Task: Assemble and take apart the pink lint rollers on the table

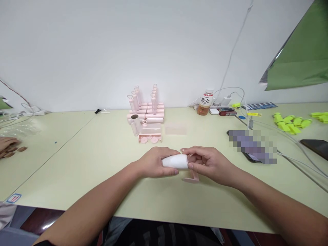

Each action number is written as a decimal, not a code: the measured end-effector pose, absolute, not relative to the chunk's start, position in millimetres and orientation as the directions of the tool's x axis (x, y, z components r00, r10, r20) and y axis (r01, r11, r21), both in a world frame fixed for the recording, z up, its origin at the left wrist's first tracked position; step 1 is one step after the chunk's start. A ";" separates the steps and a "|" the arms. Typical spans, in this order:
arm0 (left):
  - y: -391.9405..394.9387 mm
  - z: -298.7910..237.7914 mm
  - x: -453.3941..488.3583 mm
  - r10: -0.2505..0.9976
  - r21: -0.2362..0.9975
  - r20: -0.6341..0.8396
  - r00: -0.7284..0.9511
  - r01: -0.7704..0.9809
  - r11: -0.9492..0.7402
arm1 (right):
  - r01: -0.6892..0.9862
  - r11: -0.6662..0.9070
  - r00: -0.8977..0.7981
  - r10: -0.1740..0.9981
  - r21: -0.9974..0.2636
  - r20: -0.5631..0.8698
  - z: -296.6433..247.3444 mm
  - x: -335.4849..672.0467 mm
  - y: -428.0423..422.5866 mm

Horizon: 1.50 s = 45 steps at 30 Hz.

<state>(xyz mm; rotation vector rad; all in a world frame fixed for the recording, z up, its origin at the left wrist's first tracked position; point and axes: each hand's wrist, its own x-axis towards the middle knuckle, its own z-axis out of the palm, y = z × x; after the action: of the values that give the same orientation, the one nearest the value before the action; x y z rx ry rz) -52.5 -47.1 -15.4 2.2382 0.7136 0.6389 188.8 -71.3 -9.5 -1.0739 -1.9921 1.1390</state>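
Note:
My left hand is wrapped around a white roll, which lies level above the table. At the roll's right end my right hand is closed on a pale pink plastic part with round end discs; fingers hide much of it. Beyond my hands lies a pink frame with two discs. Behind it are a clear cover and another clear cover. A cardboard-cored tube stands upright beside a slim clear handle.
Pink cylinders and upright heart-topped handles stand near the wall. A drink bottle, a phone, cables and yellow-green pieces occupy the right. Another person's hand is at far left by brown oval pieces.

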 end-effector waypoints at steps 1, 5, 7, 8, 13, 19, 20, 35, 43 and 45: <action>-47.2 -15.8 -52.4 0.646 0.726 0.230 0.728 0.313 -0.612 | 0.350 0.301 -0.497 0.862 -0.887 0.096 -9.7 188.7 -71.4; -48.4 -17.2 -51.6 0.658 0.696 0.217 0.721 0.358 -0.622 | 0.362 0.341 -0.502 0.856 -0.868 0.126 -10.4 188.9 -71.7; -49.7 -17.2 -50.6 0.667 0.673 0.220 0.712 0.385 -0.632 | 0.380 0.394 -0.496 0.850 -0.837 0.174 -10.4 188.5 -72.4; -50.5 -17.0 -50.0 0.669 0.659 0.224 0.709 0.395 -0.640 | 0.391 0.416 -0.494 0.847 -0.821 0.194 -10.3 188.0 -72.8; -52.5 -14.9 -48.5 0.713 0.676 0.217 0.667 0.424 -0.602 | 0.362 0.301 -0.400 0.905 -0.882 0.145 -8.8 183.3 -72.6; -47.1 -18.5 -42.9 0.894 0.949 0.156 0.420 0.187 -0.254 | -0.292 -0.242 -0.292 0.944 -0.925 -0.154 -1.3 181.2 -64.9; -46.4 -19.5 -39.7 0.923 0.982 0.133 0.361 0.075 -0.171 | -0.343 -0.280 -0.307 0.936 -0.897 -0.174 -0.6 179.8 -65.5; -72.8 -12.4 -7.8 0.978 0.950 0.013 0.209 -0.307 0.053 | -0.283 -0.444 -0.584 0.783 -0.850 -0.215 -13.6 146.1 -86.3; -75.4 -11.7 -4.4 0.985 0.959 0.110 0.130 -0.274 -0.071 | -0.341 -0.517 -0.567 0.780 -0.785 -0.267 -8.0 145.9 -84.6; -68.5 -10.7 -8.8 0.979 0.952 0.197 0.051 -0.248 -0.179 | -0.300 -0.503 -0.529 0.795 -0.811 -0.297 -2.8 149.4 -81.7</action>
<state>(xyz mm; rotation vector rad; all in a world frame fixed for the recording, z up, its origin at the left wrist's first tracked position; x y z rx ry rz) -8.8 -68.5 -10.7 1.1934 0.8758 1.3950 149.4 -81.7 -2.8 -0.8899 -0.9384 2.0694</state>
